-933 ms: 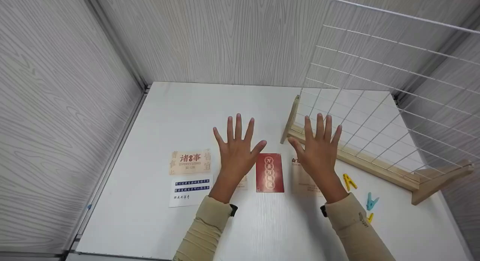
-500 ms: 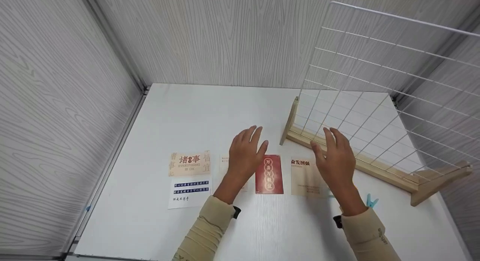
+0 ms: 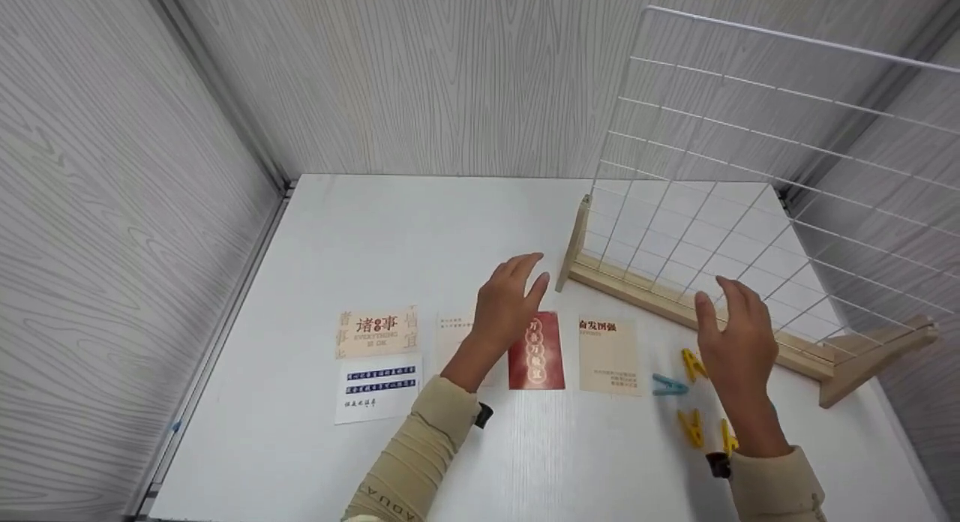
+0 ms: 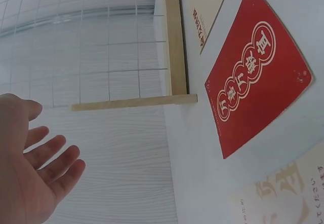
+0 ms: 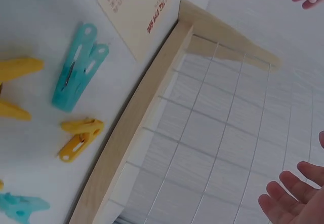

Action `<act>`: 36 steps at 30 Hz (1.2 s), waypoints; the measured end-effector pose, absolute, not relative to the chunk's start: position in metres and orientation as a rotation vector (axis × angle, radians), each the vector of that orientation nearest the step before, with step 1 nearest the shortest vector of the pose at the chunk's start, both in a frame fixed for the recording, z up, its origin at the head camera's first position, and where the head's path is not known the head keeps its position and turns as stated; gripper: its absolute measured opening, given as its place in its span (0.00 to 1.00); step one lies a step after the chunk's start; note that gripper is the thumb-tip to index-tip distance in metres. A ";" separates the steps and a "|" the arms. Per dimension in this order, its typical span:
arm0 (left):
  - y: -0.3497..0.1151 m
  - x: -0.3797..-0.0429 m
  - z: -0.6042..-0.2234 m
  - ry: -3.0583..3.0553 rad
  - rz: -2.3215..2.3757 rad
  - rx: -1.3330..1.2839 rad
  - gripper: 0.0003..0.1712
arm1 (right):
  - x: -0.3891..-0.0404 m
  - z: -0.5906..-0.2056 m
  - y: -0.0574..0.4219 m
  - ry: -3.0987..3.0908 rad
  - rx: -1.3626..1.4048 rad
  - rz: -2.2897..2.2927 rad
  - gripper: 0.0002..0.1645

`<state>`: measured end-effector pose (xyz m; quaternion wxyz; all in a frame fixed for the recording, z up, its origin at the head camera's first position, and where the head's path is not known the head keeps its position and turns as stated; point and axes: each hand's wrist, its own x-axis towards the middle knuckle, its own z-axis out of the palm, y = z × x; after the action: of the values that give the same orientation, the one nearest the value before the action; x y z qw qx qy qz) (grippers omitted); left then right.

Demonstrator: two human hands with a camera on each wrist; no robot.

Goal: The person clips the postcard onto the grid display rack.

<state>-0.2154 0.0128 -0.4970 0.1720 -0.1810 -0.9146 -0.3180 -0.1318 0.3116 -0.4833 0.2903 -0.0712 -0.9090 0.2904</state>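
My left hand [image 3: 504, 306] hovers over the red card [image 3: 537, 361], fingers loosely bent, holding nothing. It partly hides a pale card [image 3: 452, 331] on its left. To the right, my right hand [image 3: 741, 342] is raised above the clothespins, its fingers relaxed and holding nothing. Around it on the table lie a teal clothespin [image 3: 669, 385], a yellow clothespin [image 3: 691, 427] and several others, some partly covered by the hand. In the right wrist view another teal clothespin [image 5: 23, 207] shows at the lower left. Between the hands lies a beige card [image 3: 609, 361] with red lettering.
A white wire grid [image 3: 712, 162] stands upright in a wooden base [image 3: 652, 295], angled across the table's right side. At the left lie a beige card [image 3: 377, 333] and a white card [image 3: 377, 409] with blue bands. Wood-grain walls [image 3: 450, 79] enclose the white table [image 3: 360, 244].
Both hands were spread flat; their fingers have since relaxed and bent. The right hand has moved right, uncovering the beige card and some clothespins. The left has shifted slightly right over the red card.
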 end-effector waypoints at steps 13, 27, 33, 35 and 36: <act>0.047 -0.253 -0.487 -2.541 -1.079 -0.555 0.22 | -0.099 -0.477 0.389 -2.193 -0.603 0.893 0.25; 0.078 -0.288 -0.479 -2.496 -1.333 -0.451 0.21 | -0.078 -0.471 0.454 -1.944 -1.029 0.976 0.27; 0.086 -0.297 -0.482 -2.457 -1.466 -0.412 0.22 | -0.073 -0.476 0.478 -1.966 -1.280 1.061 0.33; 0.088 -0.299 -0.483 -2.447 -1.508 -0.409 0.22 | -0.074 -0.479 0.482 -1.950 -1.282 1.097 0.32; 0.089 -0.300 -0.483 -2.437 -1.526 -0.412 0.22 | -0.076 -0.481 0.484 -1.942 -1.268 1.095 0.32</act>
<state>-0.3004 0.0891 -0.4830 0.1181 -0.1407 -0.8331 -0.5217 -0.0756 0.4839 -0.4807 0.2842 -0.4741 -0.7259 0.4093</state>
